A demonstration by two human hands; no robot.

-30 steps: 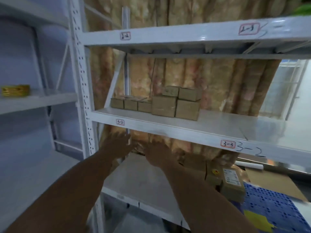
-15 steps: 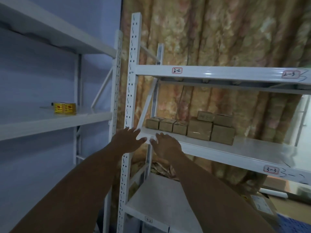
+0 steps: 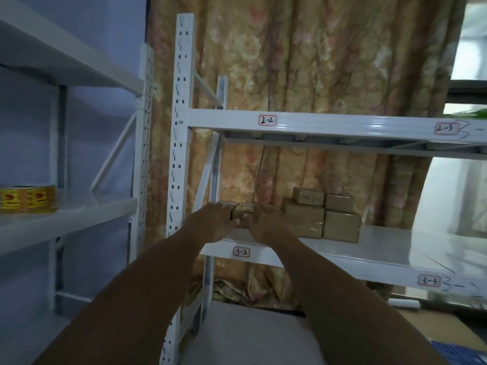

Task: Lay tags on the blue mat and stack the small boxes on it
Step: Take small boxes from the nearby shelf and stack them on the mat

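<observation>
Now, fingers: both sets curl over the tops of the small boxes, thumbs at the front.
Hands: left hand and right hand clasp the row from either end.
Shelf: white shelf marked 3-2; the row sits at its left end, just beside bigger boxes.
Room: patterned curtain behind; yellow tape roll on the left rack; blue mat low right, well apart.
</observation>
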